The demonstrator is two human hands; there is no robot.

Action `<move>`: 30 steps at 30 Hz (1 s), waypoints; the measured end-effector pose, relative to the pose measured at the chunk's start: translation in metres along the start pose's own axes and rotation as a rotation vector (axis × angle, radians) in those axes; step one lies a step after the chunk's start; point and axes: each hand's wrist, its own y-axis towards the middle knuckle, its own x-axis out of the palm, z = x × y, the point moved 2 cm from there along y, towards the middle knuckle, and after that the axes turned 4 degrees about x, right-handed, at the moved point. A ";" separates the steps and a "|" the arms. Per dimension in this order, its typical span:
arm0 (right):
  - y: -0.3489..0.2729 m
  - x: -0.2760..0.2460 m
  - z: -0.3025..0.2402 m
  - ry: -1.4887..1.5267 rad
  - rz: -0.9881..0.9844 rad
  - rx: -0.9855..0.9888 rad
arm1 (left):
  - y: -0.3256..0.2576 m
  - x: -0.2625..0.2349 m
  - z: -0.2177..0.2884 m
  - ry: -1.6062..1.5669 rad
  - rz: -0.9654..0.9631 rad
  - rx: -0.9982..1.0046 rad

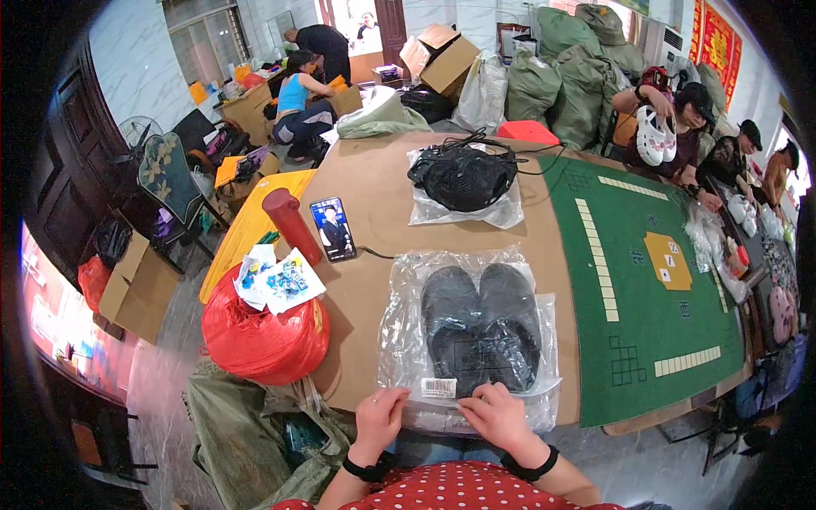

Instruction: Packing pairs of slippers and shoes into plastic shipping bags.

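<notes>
Inside, the clear bag [470, 340] shows paired black shoes [481, 327].

Glossy clear plastic bag [406, 340], matt black shoes [480, 327]

Both hands on near edge of clear bag [408, 340] holding pair of black shoes [480, 327], lying flat on brown table [374, 204]. Left hand [379, 418] pinches bag's lower left corner, right hand [497, 415] presses its bottom edge, fingers bent. White label [439, 388] on bag between the hands. Beyond bag: second bag with black shoes [463, 177]. Left of bag: phone [332, 229], screen lit, red bottle [291, 224] just beside it. Green mat [646, 280] right of bag. Red sack [263, 336] off table's left edge
</notes>
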 end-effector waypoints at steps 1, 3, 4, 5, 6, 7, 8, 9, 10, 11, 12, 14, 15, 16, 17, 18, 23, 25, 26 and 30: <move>-0.001 0.001 0.001 -0.008 0.005 -0.014 | -0.002 0.001 -0.003 -0.015 -0.032 0.050; -0.001 0.000 0.000 -0.017 0.013 -0.025 | 0.000 0.001 0.000 -0.033 -0.066 0.103; 0.002 0.000 -0.002 -0.026 0.000 -0.032 | 0.005 0.001 0.005 -0.057 -0.078 0.102; 0.003 0.001 -0.004 -0.035 -0.012 -0.039 | 0.009 0.000 0.010 -0.082 -0.089 0.103; 0.002 0.004 -0.004 -0.039 -0.008 -0.033 | 0.012 -0.003 0.018 -0.087 -0.093 0.109; 0.002 0.008 -0.002 -0.019 0.009 -0.067 | 0.019 -0.009 0.033 0.002 -0.118 0.193; 0.002 0.011 -0.002 0.000 0.026 -0.100 | 0.024 -0.009 0.043 0.089 -0.141 0.279; 0.002 0.011 -0.002 -0.011 0.035 -0.087 | 0.024 -0.002 0.044 0.078 -0.146 0.294; 0.002 0.013 -0.004 0.025 0.022 -0.098 | 0.018 0.005 0.044 0.052 -0.174 0.302; 0.002 0.014 -0.005 0.060 0.009 -0.107 | 0.013 0.011 0.043 0.024 -0.203 0.312; 0.002 0.014 -0.002 0.092 0.013 -0.114 | 0.011 0.018 0.042 0.067 -0.195 0.339; 0.001 0.009 0.000 0.073 -0.006 -0.068 | 0.009 0.025 0.040 0.065 -0.182 0.358; -0.001 0.006 0.003 0.063 -0.035 -0.030 | 0.009 0.029 0.041 0.069 -0.164 0.363; -0.004 0.005 0.005 0.052 -0.029 -0.018 | 0.010 0.030 0.042 0.034 -0.125 0.362; -0.006 0.006 0.006 0.062 -0.030 -0.007 | 0.010 0.033 0.040 0.022 -0.128 0.372; -0.008 0.006 0.007 0.072 -0.031 0.006 | 0.012 0.034 0.038 0.043 -0.104 0.389; -0.012 0.001 0.011 0.108 0.021 0.031 | 0.024 0.034 0.043 0.011 -0.085 0.427; -0.011 0.004 0.013 0.133 0.015 0.035 | 0.025 0.028 0.043 0.026 -0.061 0.451; -0.009 0.003 0.013 0.129 0.023 0.039 | 0.023 0.026 0.038 0.084 -0.058 0.415; -0.012 0.003 0.017 0.162 0.011 0.058 | 0.012 0.007 0.019 0.147 -0.067 0.309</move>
